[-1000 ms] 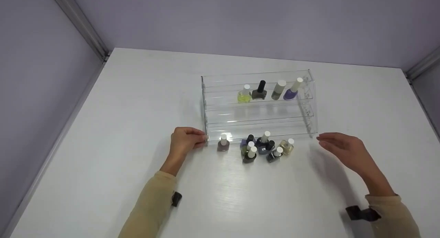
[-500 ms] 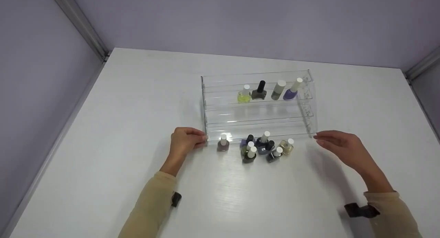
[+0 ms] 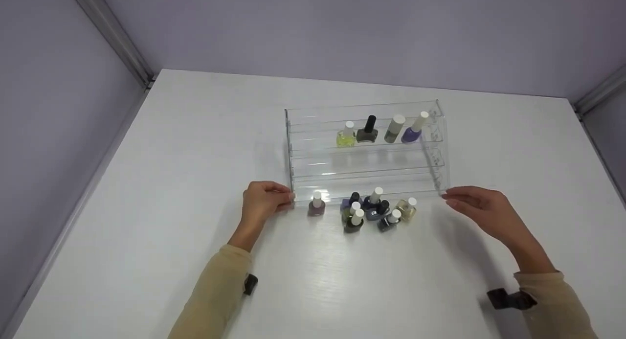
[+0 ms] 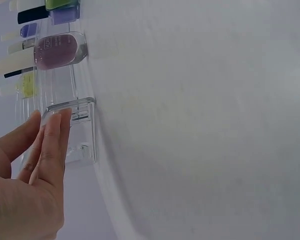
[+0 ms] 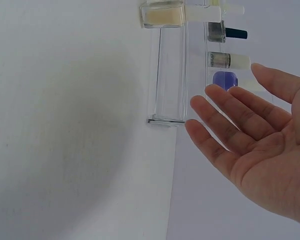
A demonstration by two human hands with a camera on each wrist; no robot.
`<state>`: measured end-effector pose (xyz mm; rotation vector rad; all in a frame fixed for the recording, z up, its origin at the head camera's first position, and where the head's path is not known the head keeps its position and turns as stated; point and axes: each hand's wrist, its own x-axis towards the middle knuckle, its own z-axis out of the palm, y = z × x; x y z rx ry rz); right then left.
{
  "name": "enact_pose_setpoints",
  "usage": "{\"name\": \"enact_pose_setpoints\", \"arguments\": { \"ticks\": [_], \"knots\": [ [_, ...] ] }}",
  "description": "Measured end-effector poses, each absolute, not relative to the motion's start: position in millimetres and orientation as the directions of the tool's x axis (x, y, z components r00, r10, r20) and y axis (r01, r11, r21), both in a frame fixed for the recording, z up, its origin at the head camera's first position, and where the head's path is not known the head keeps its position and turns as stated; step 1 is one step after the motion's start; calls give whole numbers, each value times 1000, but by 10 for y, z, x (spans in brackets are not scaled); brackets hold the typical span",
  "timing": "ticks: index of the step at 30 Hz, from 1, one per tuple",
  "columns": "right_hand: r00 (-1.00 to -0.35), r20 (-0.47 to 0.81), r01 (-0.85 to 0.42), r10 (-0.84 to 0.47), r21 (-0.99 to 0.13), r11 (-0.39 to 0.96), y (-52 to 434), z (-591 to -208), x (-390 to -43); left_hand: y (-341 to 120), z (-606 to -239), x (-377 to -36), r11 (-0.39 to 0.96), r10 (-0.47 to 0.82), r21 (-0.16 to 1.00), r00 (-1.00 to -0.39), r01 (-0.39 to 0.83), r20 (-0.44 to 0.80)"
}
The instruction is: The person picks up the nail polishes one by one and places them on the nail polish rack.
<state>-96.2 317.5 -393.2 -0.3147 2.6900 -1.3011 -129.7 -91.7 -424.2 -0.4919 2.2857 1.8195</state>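
White table [image 3: 195, 148], lilac walls [image 3: 342, 31]

- Clear rack [image 3: 364, 155] stands on the white bench [image 3: 171, 182].
- Left hand [image 3: 261, 202] touches its front left corner.
- Right hand [image 3: 481, 209], fingers straight, reaches its front right corner.
- Nail polish bottles [image 3: 374, 212] cluster in front.

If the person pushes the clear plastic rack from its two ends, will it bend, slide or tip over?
The clear rack looks like rigid acrylic, so it probably will not bend. On the smooth white table it would likely slide easily. Only four bottles stand on its top shelf, so it is probably light, and a jerk might topple them.
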Motion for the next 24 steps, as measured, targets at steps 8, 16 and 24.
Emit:
{"name": "enact_pose_setpoints", "arguments": {
  "ticks": [8, 16, 24],
  "knots": [
    [-967, -42, -123, -250, -785, 607, 3131, -3931, -994, -925, -4249, -1301, 187, -138, 916, -933, -354, -333],
    [-964, -84, -73, -254, -831, 552, 3090, -3919, -1069, -928, -4250, -1307, 190, -137, 913, -931, -360, -338],
    [-956, -154, 14, -251, -875, 485, 3020, -3903, -1169, -928, -4256, -1292, 208, -135, 918, -940, -336, -314]
  ]
}}
